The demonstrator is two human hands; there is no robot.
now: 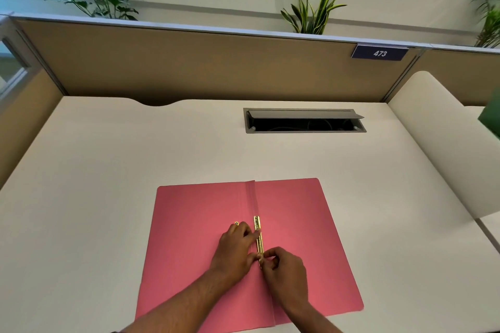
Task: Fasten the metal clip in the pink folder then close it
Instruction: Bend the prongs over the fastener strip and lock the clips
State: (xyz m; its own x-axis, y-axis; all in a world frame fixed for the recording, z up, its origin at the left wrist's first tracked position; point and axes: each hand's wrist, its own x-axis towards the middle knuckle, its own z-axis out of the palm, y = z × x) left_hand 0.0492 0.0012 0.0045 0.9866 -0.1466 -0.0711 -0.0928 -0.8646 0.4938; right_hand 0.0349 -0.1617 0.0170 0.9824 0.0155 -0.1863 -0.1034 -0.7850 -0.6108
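Looking down at a white desk (108, 170), I see the pink folder (194, 238) lying open and flat near the front edge, both covers spread to either side of the centre crease. The metal clip (258, 238), a gold strip, runs along that crease in the near half of the folder. My left hand (235, 249) rests palm-down on the left cover just beside the strip, fingers reaching over to press on its middle. My right hand (284, 270) is curled at the strip's near end, thumb and forefinger pinching it; I can't tell exactly which part of the clip they grip. A small gold piece (236, 223) sits on the left cover, touching or just past my left fingertips. Farther back, a grey cable hatch (304, 113) in the desk stands open, well apart from the folder.
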